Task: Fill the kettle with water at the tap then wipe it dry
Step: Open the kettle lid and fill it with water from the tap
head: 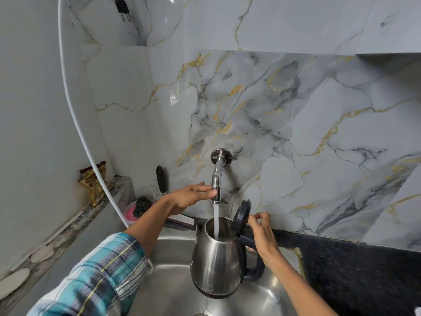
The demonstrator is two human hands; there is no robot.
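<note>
A stainless steel kettle point(215, 261) with a dark handle hangs over the sink, its black lid point(241, 214) flipped up. My right hand point(262, 236) grips the kettle's handle at the top. A chrome wall tap point(216, 176) pours a stream of water point(216, 221) straight into the kettle's open mouth. My left hand point(193, 197) reaches up to the tap, with thumb and fingers pinched on its lower end near the spout.
The steel sink point(173, 277) lies below the kettle. A dark granite counter point(364, 270) runs to the right. On the left ledge sit a snack packet point(93, 183), a pink bowl with a scrubber point(141, 207) and a black-handled tool point(161, 182). A white hose point(75, 115) curves down.
</note>
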